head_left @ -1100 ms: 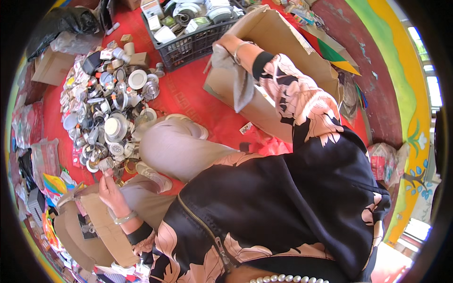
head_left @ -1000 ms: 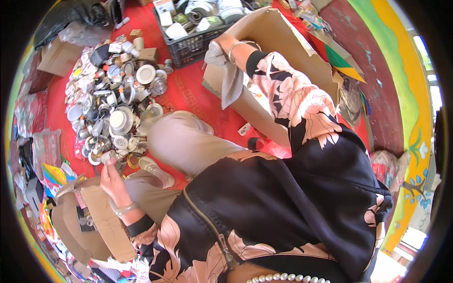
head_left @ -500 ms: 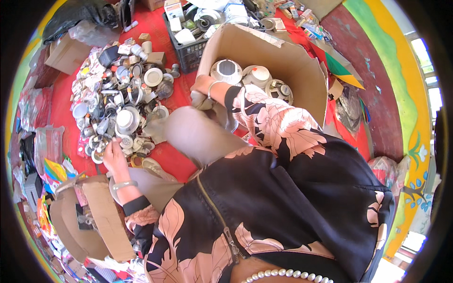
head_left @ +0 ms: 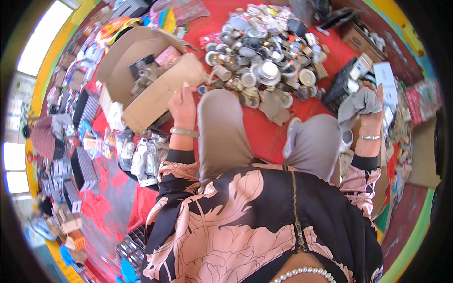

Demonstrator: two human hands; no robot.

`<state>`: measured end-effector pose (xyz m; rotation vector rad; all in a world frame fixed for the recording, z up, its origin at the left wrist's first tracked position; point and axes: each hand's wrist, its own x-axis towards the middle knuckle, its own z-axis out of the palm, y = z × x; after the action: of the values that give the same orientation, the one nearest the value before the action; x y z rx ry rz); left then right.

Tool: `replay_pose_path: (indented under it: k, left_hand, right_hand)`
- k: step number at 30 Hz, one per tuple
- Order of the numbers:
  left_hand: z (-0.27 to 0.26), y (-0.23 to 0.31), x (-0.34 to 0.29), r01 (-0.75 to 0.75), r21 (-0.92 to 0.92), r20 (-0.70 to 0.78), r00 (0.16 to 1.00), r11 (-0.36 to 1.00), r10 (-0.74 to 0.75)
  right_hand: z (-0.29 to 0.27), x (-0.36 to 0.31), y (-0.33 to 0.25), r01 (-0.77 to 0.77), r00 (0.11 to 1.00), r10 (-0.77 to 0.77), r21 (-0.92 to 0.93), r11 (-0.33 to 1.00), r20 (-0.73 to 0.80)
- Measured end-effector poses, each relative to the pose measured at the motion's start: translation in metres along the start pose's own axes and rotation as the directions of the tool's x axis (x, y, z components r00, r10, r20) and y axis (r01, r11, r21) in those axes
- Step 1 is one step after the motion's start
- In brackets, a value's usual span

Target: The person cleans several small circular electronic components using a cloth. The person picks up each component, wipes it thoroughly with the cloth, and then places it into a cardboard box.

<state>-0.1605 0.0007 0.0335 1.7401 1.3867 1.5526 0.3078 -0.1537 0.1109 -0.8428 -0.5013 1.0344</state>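
My left hand [head_left: 182, 107] is raised beside the flap of an open cardboard box [head_left: 160, 94], left of my knees. Its fingers are curled in; whatever they hold, if anything, is too small to make out. At the right, my right hand [head_left: 372, 113] grips a crumpled grey cloth [head_left: 355, 104], which hangs toward my right knee. Ahead of my knees spreads a heap of round white and metallic lamp fittings [head_left: 269, 73]. A small blue-rimmed round piece [head_left: 203, 89] lies at its near left edge, close to my left fingertips.
Inside the left box lie small dark and pink packages [head_left: 167, 56]. A dark plastic crate [head_left: 340, 85] with boxes stands beyond my right hand. Grey boxes [head_left: 84, 170] and bagged goods [head_left: 146, 158] cover the floor at left. Red sheeting [head_left: 271, 139] lies under the heap.
The view has swung left. My left hand has gone from the heap's edge to beside the cardboard box. My right hand, still holding the grey cloth, has come away from the large box's edge.
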Motion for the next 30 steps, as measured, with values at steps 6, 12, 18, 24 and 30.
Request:
replay_pose_path:
  k: [6, 12, 18, 24, 30]
  left_hand:
    - [-0.115, -0.085, -0.01, 0.309, 0.163, -0.37, 0.899, 0.937, -0.232]
    - [-0.242, -0.167, 0.002, 0.475, -0.203, -0.574, 0.65, 0.856, -0.497]
    - [-0.279, -0.233, 0.045, 0.46, 0.239, -0.513, 0.808, 0.855, -0.291]
    - [-0.258, -0.29, 0.097, 0.531, 0.702, -0.402, 0.846, 0.475, -0.35]
    - [-0.262, -0.296, 0.112, 0.566, 0.727, -0.417, 0.814, 0.389, -0.406]
  right_hand:
    - [0.072, -0.025, 0.145, -0.628, 0.673, 0.737, -0.478, 0.614, 0.064]
    - [0.067, -0.006, 0.191, -0.666, 0.697, 0.717, -0.353, 0.657, 0.02]
    - [0.033, 0.021, 0.222, -0.636, 0.771, 0.632, -0.127, 0.761, -0.081]
    - [0.042, 0.033, 0.234, -0.633, 0.774, 0.626, -0.091, 0.769, -0.094]
    - [0.053, 0.028, 0.226, -0.681, 0.724, 0.686, -0.085, 0.728, 0.074]
